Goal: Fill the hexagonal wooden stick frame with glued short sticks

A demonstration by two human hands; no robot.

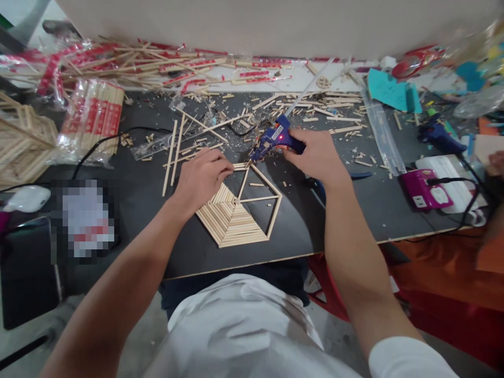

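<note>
A hexagonal frame of wooden sticks (pixel 244 223) lies on the dark table, its left and lower parts filled with parallel sticks, its right part open. My right hand (pixel 315 152) is wrapped round the handle of a blue glue gun (pixel 275 137) with a lit red light. The gun's nozzle points down at the frame's top corner. At the frame's upper left rests my left hand (pixel 207 173), fingers pressed together near the top edge; what they pinch is too small to make out. Two long loose sticks (pixel 174 157) lie left of this hand.
Wrapped chopstick bundles (pixel 92 118) and a wooden stick structure (pixel 25 139) are at the left. Cut sticks and scraps (pixel 311 107) litter the back. On the right are a purple power adapter (pixel 425 189), a second blue glue gun (pixel 441 137) and another person's hand (pixel 496 161).
</note>
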